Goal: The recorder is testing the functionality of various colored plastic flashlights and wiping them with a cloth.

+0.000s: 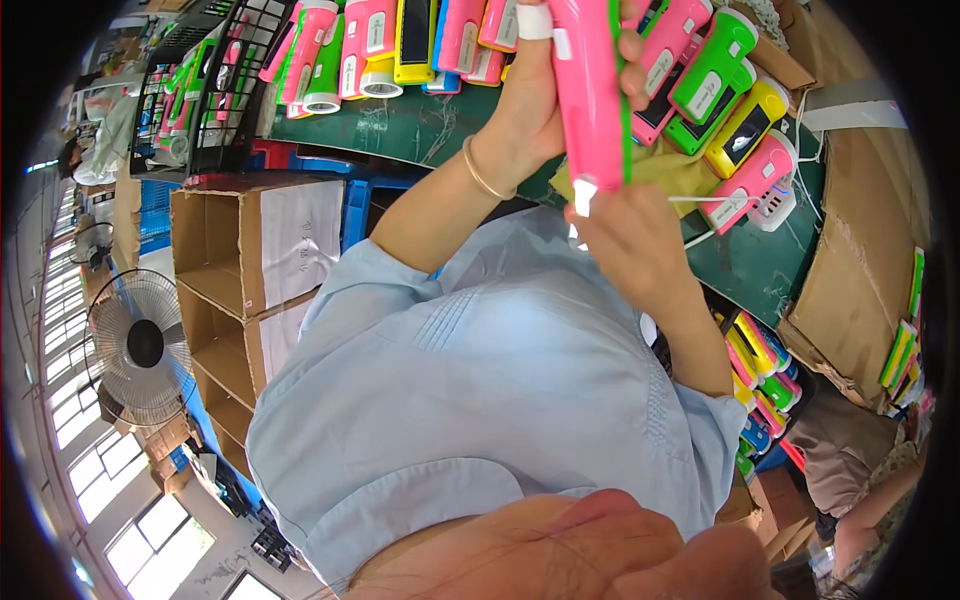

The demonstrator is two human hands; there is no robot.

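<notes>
My left hand, with white tape round its thumb, is wrapped round a pink flashlight with a green edge. The flashlight's upper end is cut off by the picture's top. At its lower end my right hand is closed in a pinch on a white plug. Whether the plug sits in the flashlight, I cannot tell. A white cable runs off to the right of that hand. Beside it lie a pink flashlight, a yellow flashlight and a green flashlight.
More flashlights stand in a row along the far side of the green table. A black basket holds others at left. Near it are cardboard compartments and a fan. A white charger lies right; another person is lower right.
</notes>
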